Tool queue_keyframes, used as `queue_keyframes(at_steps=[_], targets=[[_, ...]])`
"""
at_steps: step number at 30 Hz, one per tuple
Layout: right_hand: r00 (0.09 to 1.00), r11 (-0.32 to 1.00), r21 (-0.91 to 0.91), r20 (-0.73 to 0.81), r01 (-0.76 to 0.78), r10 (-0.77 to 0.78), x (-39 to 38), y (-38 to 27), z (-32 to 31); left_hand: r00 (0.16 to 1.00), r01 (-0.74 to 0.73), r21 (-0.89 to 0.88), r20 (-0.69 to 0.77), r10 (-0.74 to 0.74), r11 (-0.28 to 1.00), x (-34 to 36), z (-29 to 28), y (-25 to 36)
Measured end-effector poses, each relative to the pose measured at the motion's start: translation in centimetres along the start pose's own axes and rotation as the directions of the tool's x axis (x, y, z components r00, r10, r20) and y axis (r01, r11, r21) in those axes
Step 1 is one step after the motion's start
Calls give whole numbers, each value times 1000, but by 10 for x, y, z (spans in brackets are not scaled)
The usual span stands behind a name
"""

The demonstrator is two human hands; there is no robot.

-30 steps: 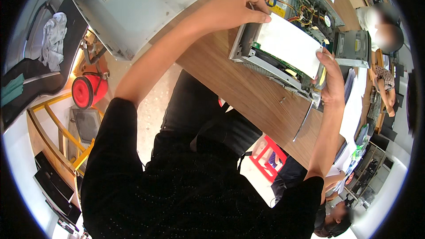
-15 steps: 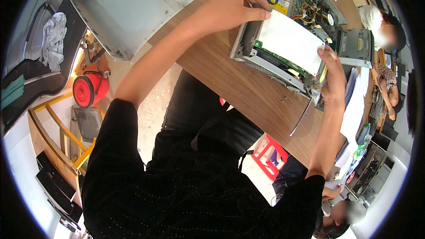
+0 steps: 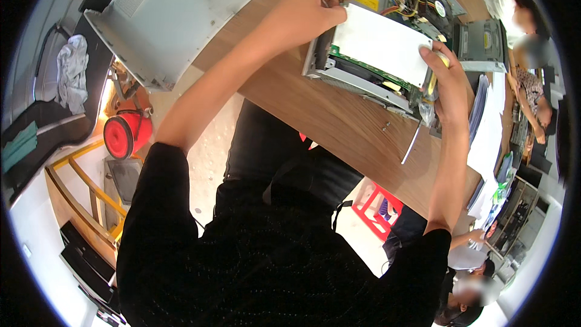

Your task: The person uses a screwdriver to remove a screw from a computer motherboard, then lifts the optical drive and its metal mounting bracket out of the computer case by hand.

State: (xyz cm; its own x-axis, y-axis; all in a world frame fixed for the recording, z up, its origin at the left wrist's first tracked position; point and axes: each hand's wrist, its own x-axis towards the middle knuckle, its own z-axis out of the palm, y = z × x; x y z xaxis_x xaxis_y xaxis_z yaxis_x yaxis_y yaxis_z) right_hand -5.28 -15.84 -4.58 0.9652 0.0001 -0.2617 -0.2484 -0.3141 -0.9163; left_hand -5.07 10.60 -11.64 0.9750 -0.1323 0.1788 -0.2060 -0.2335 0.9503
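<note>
A flat white plate (image 3: 384,45) with a green circuit board (image 3: 369,66) along its near edge sits over an opened grey metal computer case (image 3: 348,80). My left hand (image 3: 315,12) is closed, thumb and fingers pinching the plate's far left corner. At its right edge, my right hand (image 3: 449,79) grips the plate with the thumb on top. Tucked under those right fingers is a screwdriver (image 3: 428,112) with a clear yellowish handle, its thin shaft pointing down toward me. Beyond the plate, coloured cables (image 3: 408,3) and a power supply with a yellow label (image 3: 368,1) show inside the case.
A large grey metal cover (image 3: 181,15) lies to the left on the wooden table (image 3: 363,127). A disc drive (image 3: 483,45) and paper stacks (image 3: 487,127) are on the right. Small screws (image 3: 385,126) lie near the case. Other people sit along the right side.
The view has shifted slightly, so the case and hands appear a little further left and up. Both hands keep their hold on the white plate; the screwdriver shaft now points more steeply toward me.
</note>
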Motion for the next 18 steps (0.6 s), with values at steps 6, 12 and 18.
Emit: queue_keyframes(at_steps=[6,12,18], targets=[[991,964,-245,110,104,-79,2,8,-4,989,-112,434,-37,142,894,-4,4,24],[991,981,-178,123,82,-61,6,15,-10,846,-526,459,368,386,716,18,30,45],[976,932,-313,166,185,-138,4,16,-12,726,-626,405,615,308,666,24,48,52]])
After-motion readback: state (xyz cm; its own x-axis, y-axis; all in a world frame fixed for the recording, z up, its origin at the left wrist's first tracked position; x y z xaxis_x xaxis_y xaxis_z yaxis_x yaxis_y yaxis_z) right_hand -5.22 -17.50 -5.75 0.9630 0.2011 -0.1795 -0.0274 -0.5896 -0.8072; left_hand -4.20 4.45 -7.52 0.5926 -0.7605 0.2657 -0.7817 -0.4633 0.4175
